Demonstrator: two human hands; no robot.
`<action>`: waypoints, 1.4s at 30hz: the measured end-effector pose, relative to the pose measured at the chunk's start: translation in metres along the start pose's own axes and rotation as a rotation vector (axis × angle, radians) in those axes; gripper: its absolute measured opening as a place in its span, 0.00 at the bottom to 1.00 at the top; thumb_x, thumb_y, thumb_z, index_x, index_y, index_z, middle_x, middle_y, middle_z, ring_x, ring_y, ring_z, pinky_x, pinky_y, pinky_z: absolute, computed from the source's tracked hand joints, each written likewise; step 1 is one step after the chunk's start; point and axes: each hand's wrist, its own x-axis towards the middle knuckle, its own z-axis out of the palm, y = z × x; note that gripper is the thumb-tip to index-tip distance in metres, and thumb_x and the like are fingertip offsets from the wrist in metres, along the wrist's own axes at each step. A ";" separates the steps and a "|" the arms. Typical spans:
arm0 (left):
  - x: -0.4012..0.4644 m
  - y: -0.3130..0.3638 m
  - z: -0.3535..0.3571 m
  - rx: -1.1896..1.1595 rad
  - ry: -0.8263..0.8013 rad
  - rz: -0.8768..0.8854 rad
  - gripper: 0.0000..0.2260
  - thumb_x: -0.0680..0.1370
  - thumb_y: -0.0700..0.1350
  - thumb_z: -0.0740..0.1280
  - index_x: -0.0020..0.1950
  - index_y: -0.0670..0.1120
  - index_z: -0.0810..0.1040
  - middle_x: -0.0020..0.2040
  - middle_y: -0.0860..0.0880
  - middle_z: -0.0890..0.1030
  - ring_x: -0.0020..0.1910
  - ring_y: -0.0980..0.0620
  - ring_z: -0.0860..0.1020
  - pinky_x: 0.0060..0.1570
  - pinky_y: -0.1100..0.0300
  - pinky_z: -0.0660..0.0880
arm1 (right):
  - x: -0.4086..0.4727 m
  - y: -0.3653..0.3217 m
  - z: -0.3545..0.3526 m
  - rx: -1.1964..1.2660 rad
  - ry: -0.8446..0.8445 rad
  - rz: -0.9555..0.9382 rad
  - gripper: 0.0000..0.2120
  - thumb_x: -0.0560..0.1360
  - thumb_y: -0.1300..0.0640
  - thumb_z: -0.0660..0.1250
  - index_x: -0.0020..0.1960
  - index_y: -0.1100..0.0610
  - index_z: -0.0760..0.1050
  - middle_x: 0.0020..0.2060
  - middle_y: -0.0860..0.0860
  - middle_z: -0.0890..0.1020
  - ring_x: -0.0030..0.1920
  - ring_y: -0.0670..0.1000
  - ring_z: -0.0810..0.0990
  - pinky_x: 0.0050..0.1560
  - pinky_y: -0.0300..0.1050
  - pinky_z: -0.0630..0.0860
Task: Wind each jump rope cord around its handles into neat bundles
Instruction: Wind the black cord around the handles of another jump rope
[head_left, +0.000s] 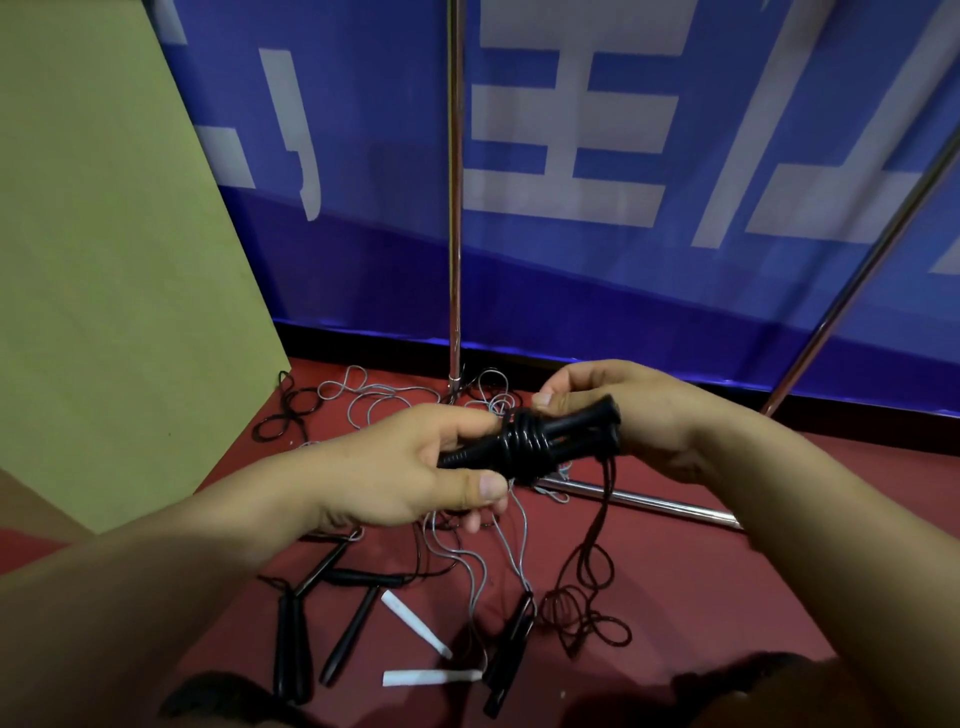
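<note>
2 black handles (524, 447) are held together mid-air by left hand (410, 467) and right hand (628, 415), both grips closed on them. Several coils are wound; black cord (597, 540) hangs unwound. Other ropes (363, 597) on the floor (727, 597) remain unbundled.

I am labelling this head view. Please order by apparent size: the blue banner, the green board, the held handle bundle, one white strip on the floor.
1. blue banner, largest
2. green board
3. handle bundle, though it sits nearest the camera, so it looks bigger than it is
4. white strip, smallest
</note>
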 end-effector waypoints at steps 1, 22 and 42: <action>0.000 0.001 -0.001 -0.042 0.025 0.020 0.13 0.77 0.39 0.68 0.58 0.33 0.74 0.41 0.47 0.81 0.37 0.51 0.79 0.42 0.60 0.77 | 0.001 0.001 0.000 0.001 0.008 -0.013 0.07 0.77 0.64 0.65 0.42 0.56 0.78 0.34 0.53 0.79 0.32 0.49 0.72 0.33 0.43 0.65; 0.011 0.000 -0.009 -0.073 0.694 -0.094 0.06 0.81 0.38 0.66 0.44 0.43 0.79 0.35 0.51 0.82 0.29 0.55 0.78 0.31 0.67 0.74 | 0.008 0.004 0.014 0.056 0.249 -0.014 0.06 0.78 0.63 0.64 0.45 0.55 0.76 0.34 0.52 0.76 0.25 0.46 0.70 0.24 0.36 0.65; 0.011 -0.011 -0.019 0.198 0.752 -0.249 0.07 0.81 0.43 0.67 0.43 0.50 0.78 0.36 0.53 0.81 0.31 0.55 0.80 0.40 0.58 0.75 | 0.000 0.003 0.013 -0.456 0.387 -0.126 0.10 0.77 0.46 0.68 0.42 0.51 0.81 0.31 0.45 0.79 0.32 0.43 0.75 0.31 0.33 0.68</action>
